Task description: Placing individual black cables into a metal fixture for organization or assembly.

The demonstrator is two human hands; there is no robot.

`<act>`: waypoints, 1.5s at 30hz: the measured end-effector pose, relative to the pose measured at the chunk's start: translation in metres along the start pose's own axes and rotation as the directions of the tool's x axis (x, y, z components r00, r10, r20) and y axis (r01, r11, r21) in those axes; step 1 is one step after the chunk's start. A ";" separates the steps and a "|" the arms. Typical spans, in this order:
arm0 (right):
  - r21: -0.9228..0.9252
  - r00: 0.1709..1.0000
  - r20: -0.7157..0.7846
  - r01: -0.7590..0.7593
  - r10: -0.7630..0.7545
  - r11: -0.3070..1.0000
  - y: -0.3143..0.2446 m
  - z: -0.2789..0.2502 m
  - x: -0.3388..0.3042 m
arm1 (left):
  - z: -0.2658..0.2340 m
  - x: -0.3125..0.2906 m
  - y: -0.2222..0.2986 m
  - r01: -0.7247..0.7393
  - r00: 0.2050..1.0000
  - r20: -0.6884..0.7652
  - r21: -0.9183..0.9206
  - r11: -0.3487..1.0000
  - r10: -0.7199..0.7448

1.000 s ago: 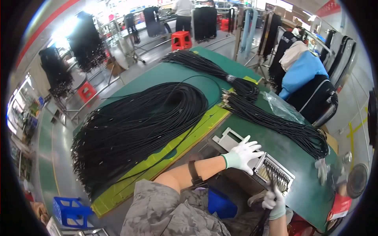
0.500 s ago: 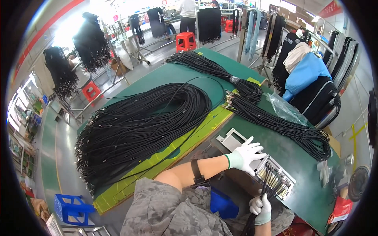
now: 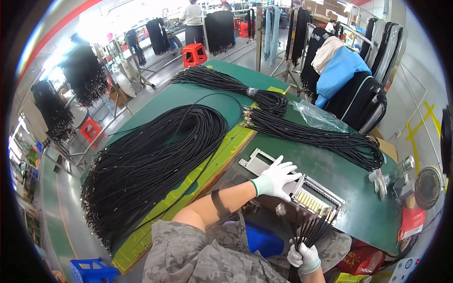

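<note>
Green counter [image 3: 363, 203], sprawling heap of black cables [image 3: 155, 158], and here's the silver fixture [image 3: 309, 200] at the near edge!
A slim cable bundle [image 3: 310, 231] fans upward, tips right by the fixture's near side, contact impossible to call; the right hand [image 3: 304, 258] has its grip curled tight around it, while the left hand [image 3: 277, 179] lies across the fixture, its grip spread wide, clasping nothing.

Red plastic stools [image 3: 194, 49] stand on a shiny grey floor [image 3: 73, 181]. Bright white light [image 3: 89, 29] glows back left; a pale wall [image 3: 419, 78] rises right.
</note>
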State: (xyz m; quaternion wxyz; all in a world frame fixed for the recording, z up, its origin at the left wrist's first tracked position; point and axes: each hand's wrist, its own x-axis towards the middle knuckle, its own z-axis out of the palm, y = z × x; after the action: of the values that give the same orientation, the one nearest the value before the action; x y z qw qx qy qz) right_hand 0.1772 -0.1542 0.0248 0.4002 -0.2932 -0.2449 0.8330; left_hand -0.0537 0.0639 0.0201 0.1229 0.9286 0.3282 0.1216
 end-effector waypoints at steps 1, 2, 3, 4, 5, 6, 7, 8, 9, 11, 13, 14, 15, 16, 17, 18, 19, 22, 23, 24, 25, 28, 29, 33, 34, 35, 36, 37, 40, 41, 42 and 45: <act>-0.003 0.999 -0.004 0.034 -0.034 0.999 0.004 0.001 -0.005 | 0.001 0.000 0.002 -0.003 1.000 -0.011 -0.003 1.000 0.003; -0.007 0.998 -0.007 0.067 -0.067 0.998 0.006 0.003 -0.010 | 0.001 -0.001 0.003 -0.004 1.000 -0.024 -0.006 1.000 0.004; -0.013 0.997 -0.007 0.071 -0.071 0.997 0.001 0.005 -0.013 | -0.001 0.001 0.004 -0.005 0.999 -0.042 -0.007 1.000 0.005; -0.086 0.990 -0.100 0.096 -0.104 0.992 -0.006 0.010 -0.018 | -0.001 -0.001 0.011 -0.008 0.999 -0.049 -0.006 1.000 0.007; -0.157 0.970 -0.194 0.120 -0.149 0.980 -0.013 0.014 -0.021 | -0.004 -0.003 0.028 -0.141 0.988 -0.069 -0.098 0.985 0.135; -0.225 0.941 -0.281 0.126 -0.188 0.966 -0.015 0.018 -0.023 | -0.011 -0.010 0.047 -0.262 0.964 -0.095 -0.190 0.946 0.248; -0.224 0.940 -0.284 0.125 -0.187 0.967 -0.016 0.022 -0.021 | -0.019 -0.008 0.069 -0.325 0.916 -0.004 -0.590 0.739 0.400; -0.351 0.938 -0.294 0.073 -0.184 0.933 -0.015 0.028 -0.019 | -0.025 -0.006 0.090 -0.257 0.829 0.008 -0.883 0.394 0.559; -0.473 0.938 -0.296 0.020 -0.180 0.881 -0.016 0.034 -0.016 | -0.017 -0.016 0.108 -0.254 0.834 0.007 -0.883 0.395 0.552; -0.587 0.944 -0.283 -0.031 -0.170 0.809 -0.014 0.039 -0.011 | 0.007 -0.039 0.142 0.083 0.972 0.033 -0.974 -0.211 0.233; -0.409 0.950 -0.282 0.010 -0.137 0.912 -0.008 0.037 -0.011 | -0.003 -0.031 0.149 0.166 0.968 0.114 -0.959 -0.230 0.225; -0.311 0.951 -0.284 0.030 -0.123 0.950 -0.005 0.036 -0.011 | -0.010 -0.024 0.150 0.248 0.956 0.195 -0.936 -0.248 0.221; -0.304 0.945 -0.302 0.030 -0.126 0.952 -0.002 0.033 -0.010 | -0.015 -0.019 0.153 0.332 0.934 0.277 -0.905 -0.267 0.223; -0.379 0.953 -0.233 0.095 -0.194 0.921 0.001 0.030 -0.005 | -0.020 -0.015 0.155 0.346 0.927 0.284 -0.898 -0.273 0.243; -0.448 0.952 -0.165 0.161 -0.258 0.880 0.003 0.026 0.001 | -0.025 -0.012 0.156 0.382 0.918 0.348 -0.903 -0.194 0.190; -0.507 0.944 -0.105 0.221 -0.314 0.833 0.005 0.026 -0.001 | -0.028 -0.011 0.157 0.427 0.901 0.411 -0.896 -0.119 0.141; -0.500 0.934 -0.151 0.211 -0.324 0.840 0.002 0.028 -0.005 | -0.031 -0.011 0.147 0.345 0.938 0.327 -0.911 -0.228 0.114; -0.896 0.927 -0.339 -0.267 -0.160 0.354 -0.014 0.032 -0.024 | -0.065 -0.015 0.101 0.117 0.955 0.203 -0.927 -0.357 -0.216; -0.876 0.907 -0.385 -0.302 -0.168 0.377 -0.015 0.030 -0.036 | -0.056 -0.020 0.069 -0.093 0.951 -0.006 -0.960 -0.265 -0.311; -0.923 0.876 -0.383 -0.350 -0.293 0.161 -0.022 0.024 -0.049 | -0.082 -0.019 0.049 -0.025 0.900 0.165 -0.905 -0.426 -0.404; -0.910 0.846 -0.353 -0.409 -0.401 -0.063 -0.029 0.018 -0.061 | -0.083 -0.016 0.023 -0.187 0.862 0.098 -0.852 -0.490 -0.498; -0.802 0.671 -0.345 -0.574 -0.657 -0.166 -0.077 0.007 -0.083 | -0.104 -0.024 -0.039 -0.282 0.860 0.038 -0.797 -0.534 -0.510; -0.842 0.661 -0.135 -0.470 -0.738 -0.266 -0.103 0.004 -0.075 | -0.111 -0.035 -0.055 -0.324 0.794 0.091 -0.773 -0.545 -0.601; -0.474 0.669 0.302 -0.513 -0.679 -0.716 -0.235 0.019 -0.021 | -0.119 -0.036 -0.081 -0.363 0.618 0.177 -0.800 -0.478 -0.766; -0.442 0.657 0.394 -0.477 -0.643 -0.759 -0.267 0.017 -0.008 | -0.119 -0.023 -0.085 -0.347 0.638 0.182 -0.800 -0.490 -0.748; -0.405 0.669 0.423 -0.464 -0.611 -0.788 -0.296 0.015 0.010 | -0.119 -0.009 -0.089 -0.327 0.638 0.188 -0.812 -0.484 -0.747; -0.364 0.701 0.367 -0.496 -0.611 -0.788 -0.326 0.000 0.026 | -0.116 0.007 -0.092 -0.307 0.637 0.196 -0.822 -0.479 -0.745; -0.323 0.732 0.311 -0.519 -0.606 -0.792 -0.349 -0.023 0.044 | -0.112 0.018 -0.095 -0.291 0.630 0.204 -0.832 -0.472 -0.749; -0.264 0.711 0.163 -0.637 -0.684 -0.724 -0.351 -0.049 0.090 | -0.102 0.025 -0.116 0.139 0.628 0.366 -0.921 -0.363 -0.687; -0.326 0.728 -0.025 -0.654 -0.685 -0.683 -0.339 -0.048 0.100 | -0.097 0.028 -0.124 0.353 0.590 0.451 -0.890 -0.288 -0.669; -0.449 0.746 0.013 -0.591 -0.666 -0.670 -0.323 -0.062 0.104 | -0.094 0.030 -0.124 0.357 0.596 0.454 -0.889 -0.288 -0.663; -0.680 0.780 0.161 -0.357 -0.605 -0.640 -0.248 -0.088 0.121 | -0.080 -0.005 -0.114 0.503 0.847 0.226 -0.632 0.589 -0.481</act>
State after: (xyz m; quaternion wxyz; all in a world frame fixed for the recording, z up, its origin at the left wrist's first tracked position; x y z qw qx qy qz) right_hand 0.3060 0.0974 0.0861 0.0962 -0.6293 -0.7645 -0.1014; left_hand -0.1477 0.1587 0.0594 0.4819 0.6947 0.5034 0.1780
